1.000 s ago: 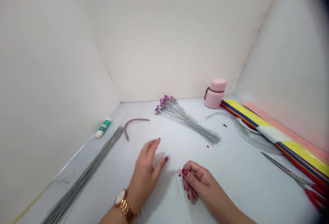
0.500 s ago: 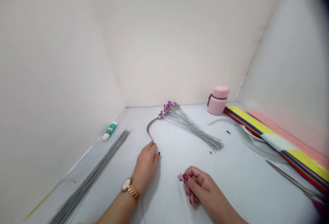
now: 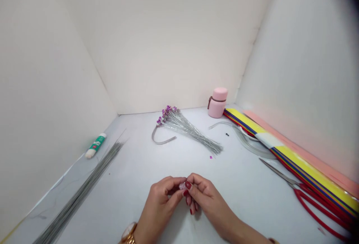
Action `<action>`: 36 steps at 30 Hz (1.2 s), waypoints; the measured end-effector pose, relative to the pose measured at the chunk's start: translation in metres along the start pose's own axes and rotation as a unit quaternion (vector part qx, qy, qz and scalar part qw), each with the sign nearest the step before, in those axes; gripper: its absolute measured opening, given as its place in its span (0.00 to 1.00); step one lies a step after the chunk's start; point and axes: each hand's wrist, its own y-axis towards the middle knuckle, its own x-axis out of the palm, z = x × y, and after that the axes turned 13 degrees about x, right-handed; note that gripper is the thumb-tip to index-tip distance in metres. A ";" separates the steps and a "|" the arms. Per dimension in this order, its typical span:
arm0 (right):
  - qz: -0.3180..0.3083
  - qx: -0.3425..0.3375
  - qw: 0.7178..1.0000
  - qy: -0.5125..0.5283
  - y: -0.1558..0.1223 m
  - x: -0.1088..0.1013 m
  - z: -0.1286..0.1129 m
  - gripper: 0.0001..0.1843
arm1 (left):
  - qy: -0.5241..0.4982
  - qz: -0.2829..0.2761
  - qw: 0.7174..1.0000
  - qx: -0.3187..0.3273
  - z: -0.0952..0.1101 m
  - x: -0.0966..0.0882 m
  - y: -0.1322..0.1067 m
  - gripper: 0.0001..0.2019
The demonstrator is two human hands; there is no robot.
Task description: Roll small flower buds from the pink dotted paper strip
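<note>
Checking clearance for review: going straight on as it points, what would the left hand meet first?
Probably the right hand, directly ahead, holding the small pinkish piece; exact depth is unclear.

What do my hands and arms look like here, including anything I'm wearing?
Your left hand and right hand are bare, with dark red polish on the nails. On the left wrist is a watch with a pale face and gold-coloured link band. Something small and brownish shows by the right forearm, too cut off to identify. No sleeves show.
</note>
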 end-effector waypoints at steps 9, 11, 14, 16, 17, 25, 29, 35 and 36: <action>-0.008 0.031 0.999 0.015 0.003 -0.001 0.004 0.15 | -0.045 0.054 0.998 0.005 -0.011 0.005 -0.006 0.07; 0.002 0.019 1.000 -0.004 0.004 -0.001 0.005 0.16 | -0.069 0.065 0.995 -0.017 -0.012 0.006 -0.005 0.07; 0.052 -0.028 0.996 -0.064 0.002 0.000 0.005 0.19 | -0.148 0.066 0.984 -0.075 -0.016 0.009 -0.004 0.09; 0.066 -0.040 0.994 -0.081 0.002 0.001 0.005 0.20 | -0.176 0.063 0.979 -0.086 -0.019 0.011 -0.003 0.11; 0.061 -0.034 0.995 -0.071 0.002 0.002 0.006 0.20 | -0.174 0.062 0.979 -0.081 -0.020 0.011 -0.004 0.11; -0.019 0.035 0.998 0.056 0.004 0.001 0.007 0.18 | -0.143 0.058 0.985 -0.074 -0.008 0.007 -0.006 0.09; 0.026 -0.001 1.000 -0.014 -0.001 0.000 0.003 0.17 | -0.156 0.073 0.981 -0.092 -0.004 0.006 -0.004 0.06; 0.017 0.005 0.995 -0.094 0.002 -0.005 0.006 0.16 | -0.173 0.096 0.976 -0.096 -0.007 0.010 -0.006 0.07; 0.015 0.012 0.995 -0.100 0.003 -0.006 0.007 0.16 | -0.175 0.098 0.975 -0.094 -0.007 0.011 -0.006 0.07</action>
